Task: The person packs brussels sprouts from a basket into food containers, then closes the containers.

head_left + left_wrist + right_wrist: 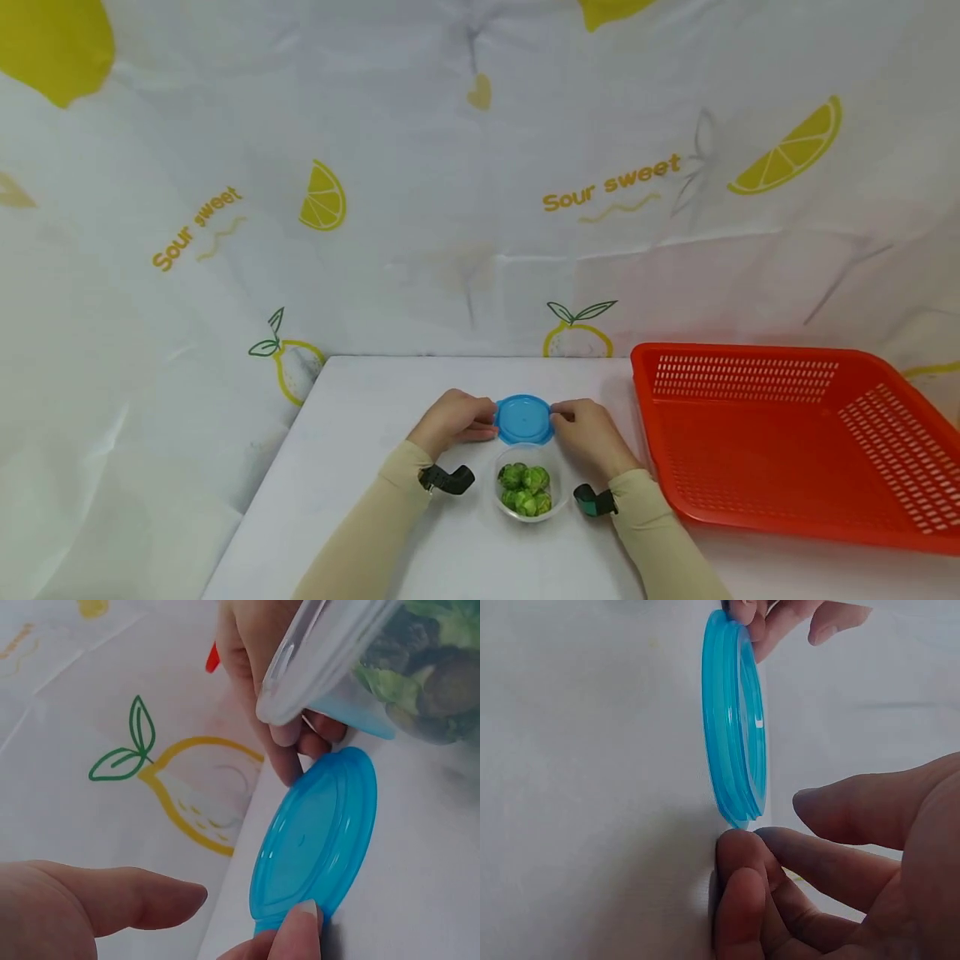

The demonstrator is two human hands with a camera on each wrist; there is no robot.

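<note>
A round blue lid (524, 419) lies flat on the white table, just behind a clear plastic bowl (555, 505) of green Brussels sprouts (525, 490). My left hand (456, 418) touches the lid's left edge with its fingertips; in the left wrist view its thumb (150, 898) stands off from the lid. At the opposite edge, my right hand (592, 429) has bent fingers against the rim, and the right wrist view shows its thumb (855, 806) apart from them. Neither hand has a thumb pressed on the lid.
A large red basket (757, 521) with perforated walls stands on the right side of the table (360, 425). Behind the table hangs a white cloth (420, 275) printed with lemons. Both wrists wear black straps.
</note>
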